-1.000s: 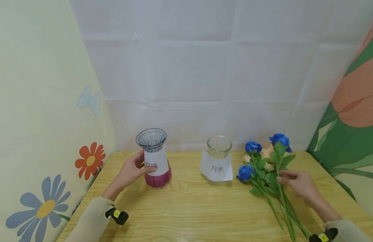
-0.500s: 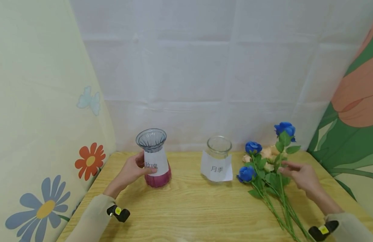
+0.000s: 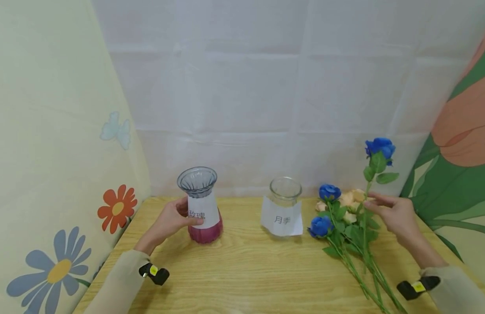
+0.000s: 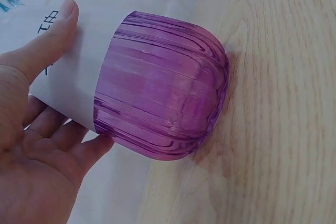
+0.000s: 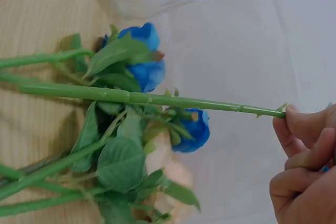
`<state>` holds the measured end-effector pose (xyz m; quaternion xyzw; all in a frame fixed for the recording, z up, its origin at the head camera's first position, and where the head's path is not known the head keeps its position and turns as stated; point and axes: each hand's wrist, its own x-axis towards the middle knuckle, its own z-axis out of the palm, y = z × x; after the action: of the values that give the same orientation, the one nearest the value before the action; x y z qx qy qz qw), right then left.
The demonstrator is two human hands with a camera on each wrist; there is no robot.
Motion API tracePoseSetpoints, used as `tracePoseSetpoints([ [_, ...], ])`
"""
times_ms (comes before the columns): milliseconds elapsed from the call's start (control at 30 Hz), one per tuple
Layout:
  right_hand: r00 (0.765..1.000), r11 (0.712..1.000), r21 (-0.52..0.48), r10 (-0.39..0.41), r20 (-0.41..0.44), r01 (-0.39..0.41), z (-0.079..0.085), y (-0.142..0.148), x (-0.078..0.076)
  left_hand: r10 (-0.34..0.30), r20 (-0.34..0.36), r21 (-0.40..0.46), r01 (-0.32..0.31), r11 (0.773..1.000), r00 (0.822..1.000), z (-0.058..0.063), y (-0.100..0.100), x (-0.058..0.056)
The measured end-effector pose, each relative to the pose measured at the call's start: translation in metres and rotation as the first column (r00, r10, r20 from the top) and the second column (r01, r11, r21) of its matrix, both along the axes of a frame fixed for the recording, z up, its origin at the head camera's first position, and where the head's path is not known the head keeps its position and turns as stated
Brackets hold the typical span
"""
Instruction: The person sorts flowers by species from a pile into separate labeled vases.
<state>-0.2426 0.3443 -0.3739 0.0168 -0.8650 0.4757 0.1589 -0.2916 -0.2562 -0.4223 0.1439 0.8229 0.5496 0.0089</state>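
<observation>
My left hand (image 3: 167, 224) grips the waist of a flared glass vase (image 3: 206, 234) with a purple lower part, thumb over its white paper label (image 4: 79, 66) and fingers behind. It stands upright on the table. Between thumb and fingertips, my right hand (image 3: 399, 218) pinches the stem (image 5: 157, 99) of a blue rose (image 3: 380, 149). That bloom is upright above the other flowers, and the stem's lower end hangs free in the right wrist view. Beneath it lie two more blue roses (image 3: 320, 225) and several peach flowers (image 3: 347, 198), their leaves and stems overlapping.
A clear glass jar (image 3: 285, 188) with a white paper label (image 3: 282, 219) stands between the vase and the flowers. The wooden table (image 3: 242, 274) meets a white cloth backdrop (image 3: 242, 96). Printed panels flank both sides.
My right hand has moved up, raising the blue rose off the pile of flowers. The left hand and the vase have stayed in place.
</observation>
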Motion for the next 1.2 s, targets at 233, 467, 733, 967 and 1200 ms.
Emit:
tracePoseSetpoints([
  [233, 0.999, 0.999, -0.033, 0.041, -0.034, -0.042, 0.011, -0.025, 0.007, -0.003, 0.008, 0.000, 0.003, 1.000, 1.000, 0.002, 0.000, -0.001],
  [467, 0.992, 0.997, -0.040, 0.059, -0.111, -0.064, 0.003, -0.052, 0.014, -0.002, 0.010, 0.004, 0.002, 1.000, 1.000, 0.003, 0.001, -0.001],
  [733, 0.988, 0.997, -0.024, 0.073, -0.137, -0.077, 0.000, -0.086, 0.025, 0.008, 0.015, -0.003, -0.008, 1.000, 1.000, 0.002, 0.000, -0.001],
  [967, 0.965, 0.985, -0.057, 0.145, -0.220, -0.161, 0.006, -0.121, 0.031, 0.006, 0.010, 0.003, -0.006, 1.000, 1.000, 0.001, -0.001, -0.002],
  [1200, 0.936, 0.955, -0.120, 0.231, -0.265, -0.270, 0.009, -0.158, 0.028, 0.010, 0.018, 0.008, -0.010, 1.000, 1.000, 0.000, -0.001, -0.001],
])
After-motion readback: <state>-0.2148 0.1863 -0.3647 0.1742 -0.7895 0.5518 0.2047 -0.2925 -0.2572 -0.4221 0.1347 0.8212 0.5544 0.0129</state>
